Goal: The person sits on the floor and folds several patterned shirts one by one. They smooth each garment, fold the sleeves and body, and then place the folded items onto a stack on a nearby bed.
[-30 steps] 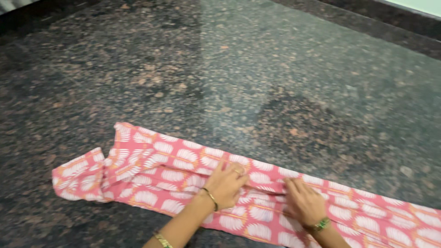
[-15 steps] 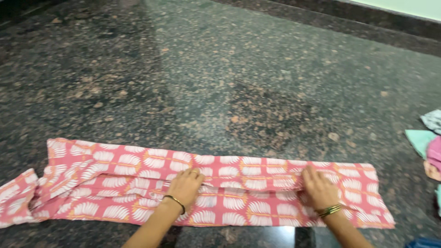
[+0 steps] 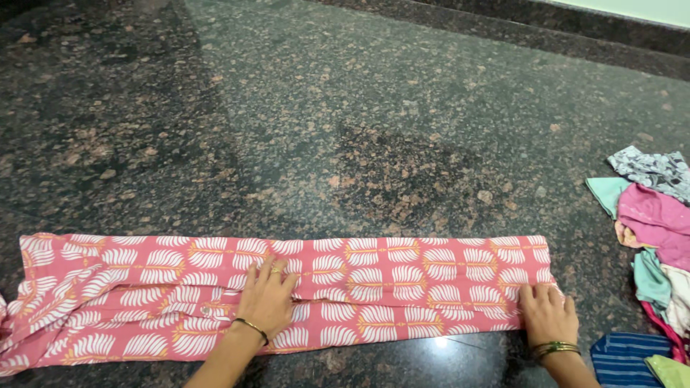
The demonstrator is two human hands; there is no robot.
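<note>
A long pink cloth with a white leaf print (image 3: 402, 287) lies flat on the dark speckled granite surface (image 3: 345, 129), folded lengthwise into a narrow band that runs from the left edge of the view nearly to the pile of clothes at the right. It sits along the near side of the surface, close to the person.

The left hand (image 3: 267, 296) rests palm down near the middle of the cloth, fingers spread and flat; its grip pinches nothing, and the weight seems meant to pin the fold so the layers do not slide. A thin bangle circles that wrist. The right hand (image 3: 546, 316) lies at the cloth's right end, fingers laid over the near corner and pressed down; whether any fingertip curls under the edge I cannot tell. With one hand at mid-length and the other at the end, the stretch of cloth between them is held taut and smooth.

That right half looks neat, with straight edges and a lengthwise crease along its middle. To the left of the left hand the cloth is looser, with slanting wrinkles and an end that bunches unevenly.

Beyond the cloth's right end lies a pile of crumpled garments (image 3: 658, 230) in pink, teal and grey print, and nearer the person a blue striped cloth (image 3: 619, 358).
</note>
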